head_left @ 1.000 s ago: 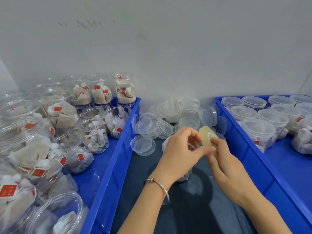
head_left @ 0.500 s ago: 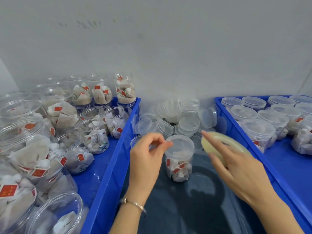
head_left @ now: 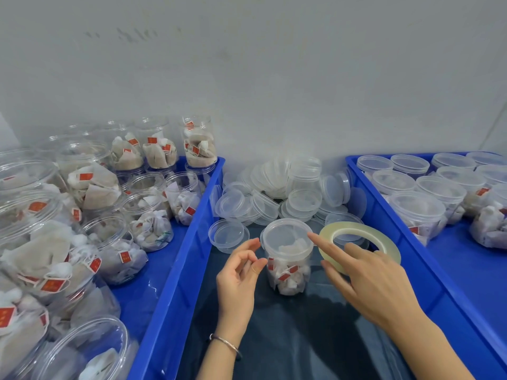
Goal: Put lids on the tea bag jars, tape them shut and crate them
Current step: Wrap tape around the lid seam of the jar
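Jar in front of me: a clear tea bag jar [head_left: 286, 259] stands upright on the dark tabletop [head_left: 301, 338], between my two hands, with its lid [head_left: 285, 237] already sitting on top; red-tagged tea bags show through its wall
My left hand [head_left: 240, 272]: just left of the jar, palm turned towards it, fingers loosely curled with thumb and fingertips close together; it holds nothing, and I cannot tell whether a fingertip touches the jar wall
My right hand [head_left: 367, 281]: carries the tape roll [head_left: 359, 239], which lies nearly flat with fingers curled round its near edge; the forefinger is stretched out and its tip meets the rim of the lid
Tape roll: pale, translucent, with a wide hole, just right of the jar at about lid height
Loose lids [head_left: 282, 187]: a heap of clear lids lies behind the jar against the wall, and one single lid [head_left: 227, 235] lies open side up just left of the jar
Left crate [head_left: 189, 242]: blue, crowded with open jars of tea bags [head_left: 153, 226] without lids, some stacked at the back
Right crate [head_left: 406, 242]: blue, holds lidded jars [head_left: 417, 209] standing close together
Wrist: a thin metal bracelet [head_left: 225, 344] sits on my left wrist
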{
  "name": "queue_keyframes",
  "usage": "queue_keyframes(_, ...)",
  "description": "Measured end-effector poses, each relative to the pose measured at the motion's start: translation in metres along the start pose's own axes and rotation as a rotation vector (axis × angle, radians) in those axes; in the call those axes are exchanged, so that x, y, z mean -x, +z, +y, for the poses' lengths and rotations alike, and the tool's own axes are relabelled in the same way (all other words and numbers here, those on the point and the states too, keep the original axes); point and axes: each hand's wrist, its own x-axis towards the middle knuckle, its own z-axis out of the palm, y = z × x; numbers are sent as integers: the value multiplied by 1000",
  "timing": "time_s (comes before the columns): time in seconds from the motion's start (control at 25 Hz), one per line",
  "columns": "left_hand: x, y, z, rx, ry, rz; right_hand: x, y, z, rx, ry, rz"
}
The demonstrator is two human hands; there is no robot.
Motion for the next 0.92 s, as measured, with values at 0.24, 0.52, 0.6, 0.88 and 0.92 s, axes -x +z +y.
queue_keyframes(0.24, -9, -1, -7, 44, 20, -35, -5, 2, 1, 15, -8, 11)
queue_keyframes(0.52, -25, -6, -5, 64, 0, -288, -11, 1, 7, -39, -22, -12)
queue_keyframes(0.6, -28, -6, -6, 43, 16, -326, -12, 3, 10, -42, -21, -1)
queue_keyframes(0.88, -40, 0, -13, 9, 41, -291, -14, 16, 25, 0, -34, -47)
queue_keyframes(0.92, -42, 0, -13, 4, 38, -290, -16, 17, 26, 0, -32, -61)
